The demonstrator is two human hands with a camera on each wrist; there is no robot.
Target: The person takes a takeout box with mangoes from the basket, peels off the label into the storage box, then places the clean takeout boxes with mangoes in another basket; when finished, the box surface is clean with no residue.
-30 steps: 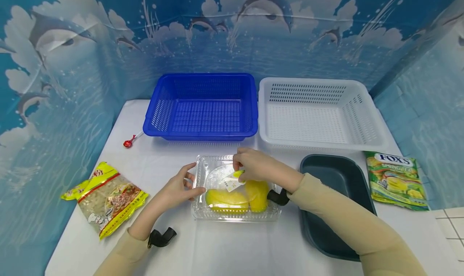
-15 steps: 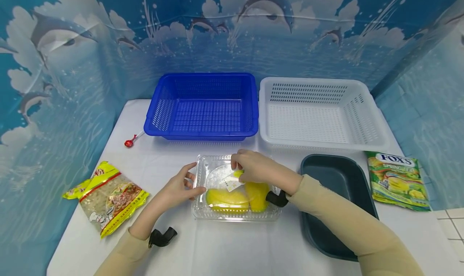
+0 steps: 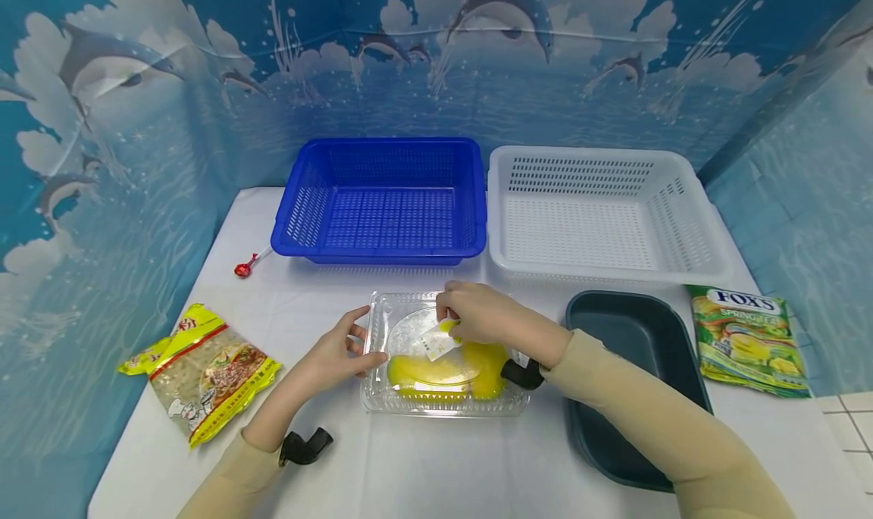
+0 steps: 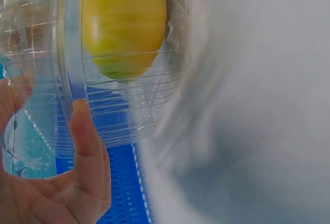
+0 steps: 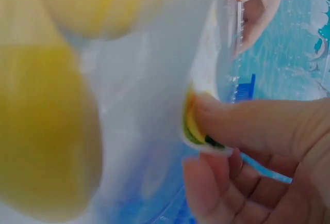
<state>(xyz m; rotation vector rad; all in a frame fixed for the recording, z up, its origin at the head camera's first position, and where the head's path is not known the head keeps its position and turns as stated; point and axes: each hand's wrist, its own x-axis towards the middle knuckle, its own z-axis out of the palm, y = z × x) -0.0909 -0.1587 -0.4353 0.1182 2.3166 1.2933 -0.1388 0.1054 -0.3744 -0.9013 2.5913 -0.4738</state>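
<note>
A clear plastic clamshell box with yellow, mango-like fruit inside sits at the middle front, its lid closed. My left hand grips its left side, thumb and fingers spread along the rim; in the left wrist view a fingertip touches the ridged edge. Over the lid, my right hand pinches the coloured end of a white label between thumb and fingers. In the right wrist view the label stands up off the lid at the pinched end. The rear right of the box is hidden under my right hand.
Behind the box stand a blue basket and a white basket. A dark tray lies under my right forearm, beside a green FOX'S candy bag. At left are a yellow-edged noodle bag and a red lollipop.
</note>
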